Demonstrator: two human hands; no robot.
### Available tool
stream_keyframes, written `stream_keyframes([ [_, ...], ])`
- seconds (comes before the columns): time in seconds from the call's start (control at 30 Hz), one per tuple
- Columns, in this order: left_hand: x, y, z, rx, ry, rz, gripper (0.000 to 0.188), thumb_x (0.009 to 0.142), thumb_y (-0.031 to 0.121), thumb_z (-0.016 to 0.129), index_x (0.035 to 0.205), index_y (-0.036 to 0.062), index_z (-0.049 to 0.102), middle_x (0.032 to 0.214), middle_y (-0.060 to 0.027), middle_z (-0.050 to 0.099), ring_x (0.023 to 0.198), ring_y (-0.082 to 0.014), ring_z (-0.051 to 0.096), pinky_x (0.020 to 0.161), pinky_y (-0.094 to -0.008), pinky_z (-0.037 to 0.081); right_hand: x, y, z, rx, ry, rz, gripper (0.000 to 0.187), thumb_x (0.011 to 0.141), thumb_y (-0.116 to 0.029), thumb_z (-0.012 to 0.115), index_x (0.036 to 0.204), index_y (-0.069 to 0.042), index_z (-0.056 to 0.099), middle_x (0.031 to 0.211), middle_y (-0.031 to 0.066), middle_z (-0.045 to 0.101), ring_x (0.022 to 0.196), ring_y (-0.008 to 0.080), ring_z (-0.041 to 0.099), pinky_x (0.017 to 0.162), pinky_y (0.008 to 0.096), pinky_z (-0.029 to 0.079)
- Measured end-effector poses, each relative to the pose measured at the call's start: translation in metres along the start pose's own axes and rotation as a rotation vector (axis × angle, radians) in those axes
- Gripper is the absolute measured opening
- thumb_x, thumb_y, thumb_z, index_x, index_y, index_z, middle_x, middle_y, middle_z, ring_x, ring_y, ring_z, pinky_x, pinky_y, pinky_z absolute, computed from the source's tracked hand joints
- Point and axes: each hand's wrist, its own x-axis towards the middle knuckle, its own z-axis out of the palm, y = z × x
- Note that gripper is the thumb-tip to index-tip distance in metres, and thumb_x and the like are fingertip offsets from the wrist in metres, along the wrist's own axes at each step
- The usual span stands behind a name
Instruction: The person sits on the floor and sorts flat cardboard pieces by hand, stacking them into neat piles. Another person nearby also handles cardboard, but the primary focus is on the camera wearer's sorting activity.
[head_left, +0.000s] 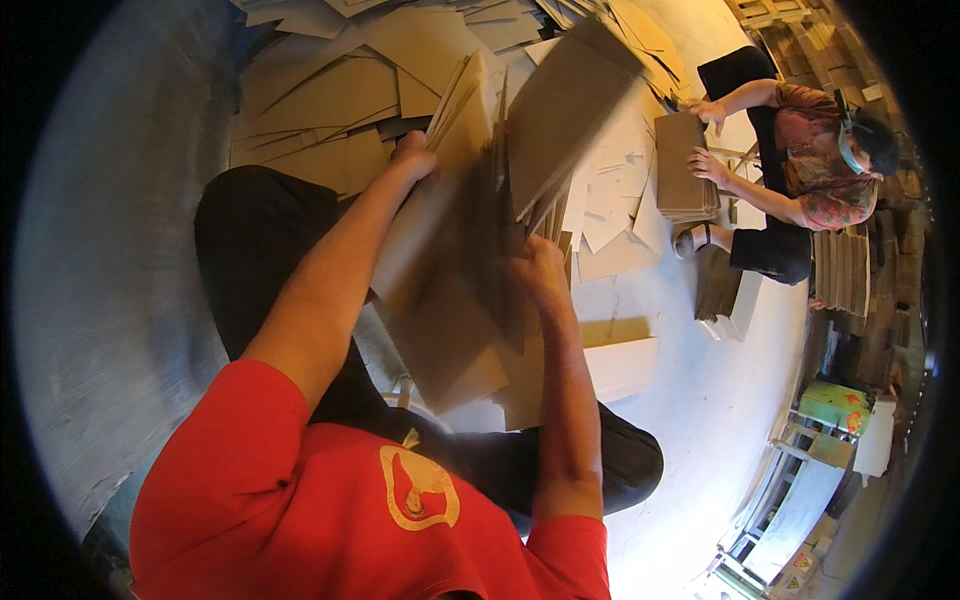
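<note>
Between my knees stand several brown cardboard sheets (430,235), tilted and partly smeared by motion. My left hand (413,158) is closed on the edge of the sheets on the left side. On the right, my right hand (541,265) grips the lower corner of another bunch of cardboard sheets (570,110), which leans up and to the right. The fingertips of both hands are partly hidden behind the cardboard. More cardboard (450,350) rests lower down, near my lap.
Loose flat cardboard pieces (330,90) cover the floor ahead. At the right a seated co-worker (825,160) has both hands on a cardboard stack (683,165). Wooden pallets (850,60) line the far right. A metal frame bench (800,500) stands at the lower right, and a wall (120,300) rises at left.
</note>
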Motion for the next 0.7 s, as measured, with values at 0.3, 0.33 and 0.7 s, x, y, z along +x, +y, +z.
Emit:
stream_keyframes([
  [0.3, -0.006, 0.002, 0.002, -0.079, 0.051, 0.103, 0.043, 0.054, 0.001, 0.071, 0.097, 0.0011, 0.063, 0.087, -0.0169, 0.066, 0.085, -0.0325, 0.063, 0.073, -0.0404, 0.05, -0.015, 0.008, 0.023, -0.256, 0.194, -0.082, 0.023, 0.068, -0.004, 0.063, 0.09, 0.004, 0.062, 0.083, 0.0248, 0.063, 0.077, 0.0422, 0.061, 0.07, 0.0442, 0.049],
  [0.33, -0.006, 0.003, 0.004, -0.134, 0.077, 0.073, 0.045, 0.055, 0.0, 0.07, 0.099, 0.0013, 0.062, 0.089, -0.0172, 0.066, 0.086, -0.032, 0.063, 0.073, -0.0402, 0.05, -0.01, 0.008, 0.023, -0.117, 0.201, -0.088, 0.023, 0.068, -0.003, 0.062, 0.09, 0.004, 0.062, 0.082, 0.0243, 0.063, 0.076, 0.0405, 0.061, 0.069, 0.0429, 0.049],
  [0.7, 0.014, 0.012, 0.018, 0.242, 0.016, -0.029, 0.056, 0.057, 0.007, 0.076, 0.108, 0.0051, 0.054, 0.116, -0.0177, 0.057, 0.108, -0.0337, 0.056, 0.087, -0.0417, 0.047, 0.02, -0.021, -0.009, 0.099, 0.3, -0.159, 0.017, 0.073, 0.001, 0.063, 0.09, 0.004, 0.064, 0.076, 0.0119, 0.066, 0.07, 0.0166, 0.059, 0.065, 0.0325, 0.048],
])
